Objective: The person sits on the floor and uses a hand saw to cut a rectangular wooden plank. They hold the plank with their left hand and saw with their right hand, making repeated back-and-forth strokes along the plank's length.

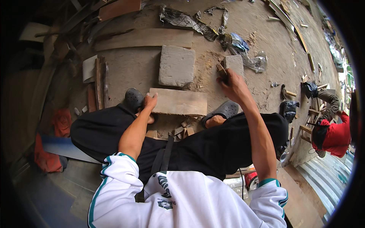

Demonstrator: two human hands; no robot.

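My left hand (150, 102) is closed on the left end of a short, pale wooden board (178, 102). That board lies between my feet, in front of a large whitish block (176, 66). Raised to the right of the board, my right hand (234, 87) is closed around a small brown-and-dark piece (222, 70); its brown end sticks out past the fingers, and its kind is not clear. A smaller pale block (234, 64) sits just beyond that hand, partly hidden by it.
A long plank (148, 38) lies beyond the large block. Wood offcuts (184, 131) are scattered between my legs. Crumpled plastic (256, 61) litters the ground ahead. Narrow boards (100, 81) stand at left. At far right, a person in red (334, 135) is bent over wooden pieces.
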